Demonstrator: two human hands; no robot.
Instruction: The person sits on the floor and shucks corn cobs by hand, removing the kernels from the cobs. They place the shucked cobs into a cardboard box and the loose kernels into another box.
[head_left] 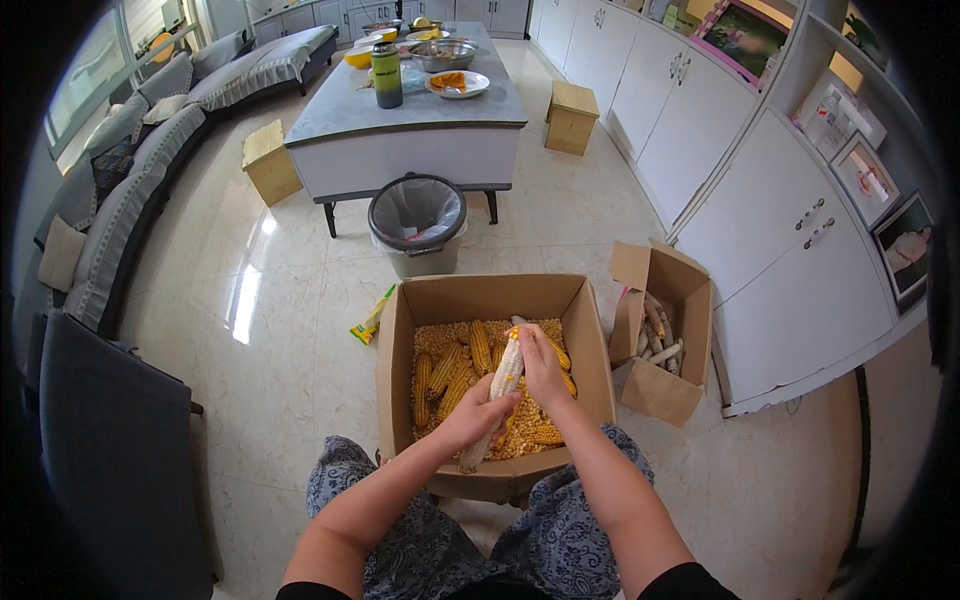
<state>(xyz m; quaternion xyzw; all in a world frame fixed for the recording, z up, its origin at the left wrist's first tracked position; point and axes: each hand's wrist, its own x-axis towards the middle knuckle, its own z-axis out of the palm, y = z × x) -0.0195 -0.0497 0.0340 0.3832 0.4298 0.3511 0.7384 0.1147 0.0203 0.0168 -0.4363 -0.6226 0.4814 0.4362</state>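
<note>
Between my hands is a corncob (506, 377), pale and mostly stripped, with a few yellow kernels left near its upper end. My left hand (481, 408) is wrapped round its lower half. Up at the far end, my right hand (541, 366) closes on the cob with the fingers against the kernels. Both hands are over a large open cardboard box (397, 400) standing before my knees. Inside it, several yellow ears of corn (447, 370) lie on a bed of loose kernels (432, 338). Part of the box's contents is hidden by my hands and forearms.
To the right, a smaller cardboard box (690, 290) holds several bare cobs (660, 335). A lined bin (417, 262) stands beyond the large box, before a grey table (330, 110) with bowls. A yellow-green packet (372, 318) lies on the floor. White cabinets (780, 250) line the right.
</note>
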